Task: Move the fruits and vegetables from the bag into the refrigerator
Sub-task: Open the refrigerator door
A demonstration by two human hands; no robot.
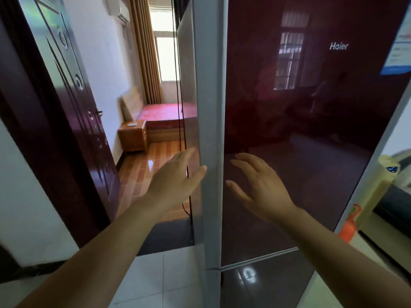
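Hands spread and holding nothing: your left hand point(178, 181) is at the grey side edge of the refrigerator point(300, 121), and your right hand point(260, 185) is over its dark red door, perhaps touching. A bed point(169, 112) lies beyond.

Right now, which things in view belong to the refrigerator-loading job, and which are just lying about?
Job: dark red glossy Haier refrigerator; left hand; right hand.
Lying about: orange wooden bedside cabinet; red-covered bed; white wall-mounted air conditioner.
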